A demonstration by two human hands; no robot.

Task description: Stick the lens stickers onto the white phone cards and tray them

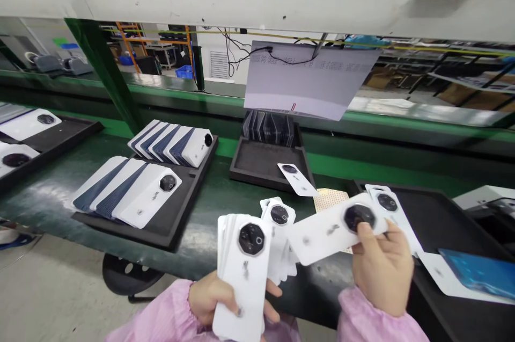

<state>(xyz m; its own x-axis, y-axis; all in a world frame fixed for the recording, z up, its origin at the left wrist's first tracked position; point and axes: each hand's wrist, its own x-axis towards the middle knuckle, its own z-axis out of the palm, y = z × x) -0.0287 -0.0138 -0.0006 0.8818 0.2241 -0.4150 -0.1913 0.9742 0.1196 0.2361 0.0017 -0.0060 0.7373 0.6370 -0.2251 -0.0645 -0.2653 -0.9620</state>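
Note:
In my left hand is a fanned stack of thin white phone back panels, each with a dark octagonal camera area near its top. The thumb presses on the front panel's lower edge. A single white phone back panel is pinched in my right hand, tilted, with the thumb over its camera area. Behind the left-hand stack lies a loose pile of similar panels on the green bench. To the right of my right hand, another white panel leans on a black tray.
A black tray at left bears rows of white panels. The black tray at centre holds dark panels, with one white panel across its edge. A hanging monitor stands behind. At right, a blue film-covered piece lies on a tray.

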